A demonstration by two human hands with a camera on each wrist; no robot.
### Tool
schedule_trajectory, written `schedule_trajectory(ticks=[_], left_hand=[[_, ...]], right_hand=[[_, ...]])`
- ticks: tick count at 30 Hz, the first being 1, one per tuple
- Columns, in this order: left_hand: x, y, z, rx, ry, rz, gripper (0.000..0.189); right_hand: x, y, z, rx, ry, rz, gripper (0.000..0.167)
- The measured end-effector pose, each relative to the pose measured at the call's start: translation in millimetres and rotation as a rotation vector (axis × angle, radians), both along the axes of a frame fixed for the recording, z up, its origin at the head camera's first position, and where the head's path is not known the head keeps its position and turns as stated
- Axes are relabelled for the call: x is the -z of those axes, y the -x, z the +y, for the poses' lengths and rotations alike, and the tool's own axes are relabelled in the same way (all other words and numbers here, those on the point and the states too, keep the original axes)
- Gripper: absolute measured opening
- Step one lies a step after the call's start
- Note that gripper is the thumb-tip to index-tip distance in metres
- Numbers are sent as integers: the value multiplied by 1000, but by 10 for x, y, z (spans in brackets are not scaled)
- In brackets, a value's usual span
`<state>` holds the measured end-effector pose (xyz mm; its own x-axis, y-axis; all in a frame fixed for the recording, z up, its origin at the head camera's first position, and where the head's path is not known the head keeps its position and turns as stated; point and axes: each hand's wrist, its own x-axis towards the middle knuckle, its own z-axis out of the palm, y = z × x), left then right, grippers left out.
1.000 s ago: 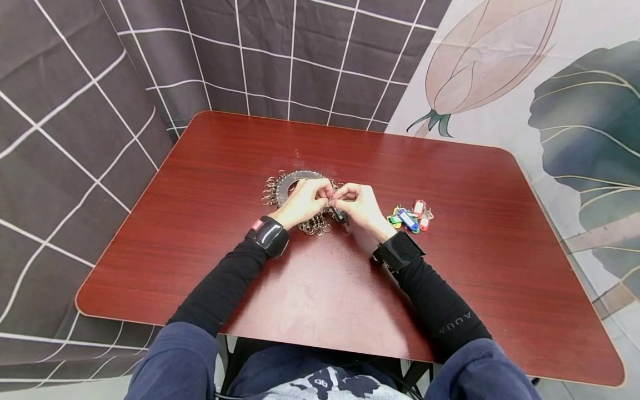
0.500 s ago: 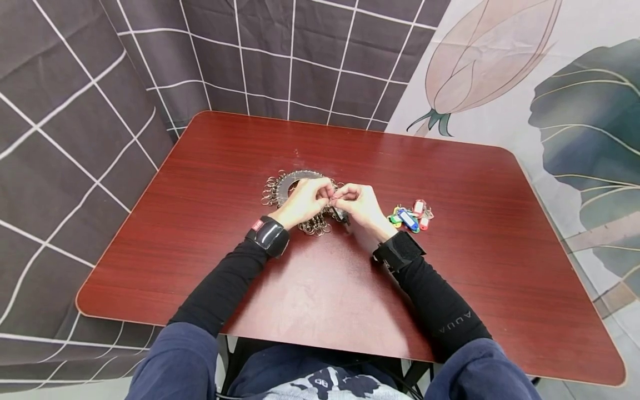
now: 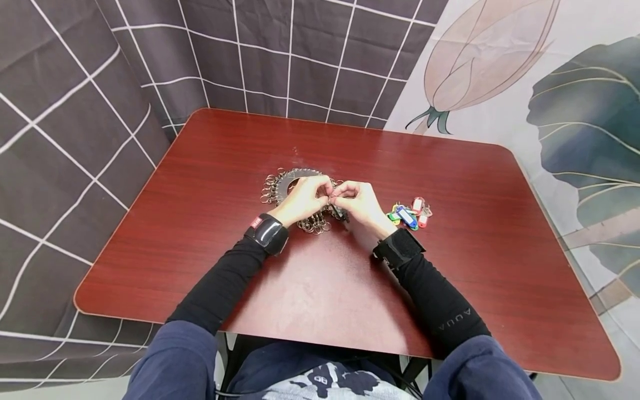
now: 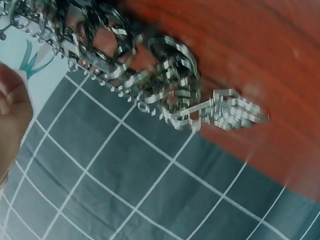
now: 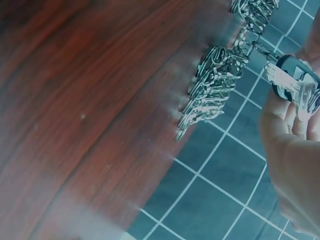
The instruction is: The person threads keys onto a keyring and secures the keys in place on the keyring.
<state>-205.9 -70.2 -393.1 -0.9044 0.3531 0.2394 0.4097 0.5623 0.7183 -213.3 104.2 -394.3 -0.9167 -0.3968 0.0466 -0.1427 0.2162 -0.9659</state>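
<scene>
Two arms in tight black sleeves [image 3: 225, 280] reach forward over a reddish-brown wood-grain table [image 3: 320, 311], angling inward until the hands nearly meet. In the head view, black wristbands [image 3: 398, 248] circle both wrists. The left hand [image 3: 304, 199] comes in from the left with its back upward, its fingers curled and the thumb brought toward the index fingertip; whether something is pinched there is too small to tell. The right hand [image 3: 362, 206] mirrors it, its fingers bent toward the left hand's. Both sit over the near right part of a flat grey ring-shaped plate [image 3: 283, 189] fringed with many silvery metal hooks and rings [image 3: 313, 224]. To the right of the right hand lies a small pile of red, blue, green and yellow plastic key tags [image 3: 407, 217].

The left wrist view, somewhat blurred, shows the fringe of hooks hanging in a row, with only part of the left hand at the left edge, so its grip is hidden.

In the right wrist view, the right hand grasps a bunch of silver keys with a black head [image 5: 286, 79] between its thumb and curled fingers. The keys are just beside the hooks, and a small metal clasp [image 5: 266, 52] extends between them.
</scene>
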Motion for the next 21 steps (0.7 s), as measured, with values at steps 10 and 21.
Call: schedule_trajectory(ticks=[10, 21], left_hand=[[24, 27, 13, -31, -45, -5, 19], [2, 4, 29, -2, -24, 4, 15]], right_hand=[[5, 14, 12, -10, 2, 25, 18], [23, 26, 29, 10, 11, 4, 18]])
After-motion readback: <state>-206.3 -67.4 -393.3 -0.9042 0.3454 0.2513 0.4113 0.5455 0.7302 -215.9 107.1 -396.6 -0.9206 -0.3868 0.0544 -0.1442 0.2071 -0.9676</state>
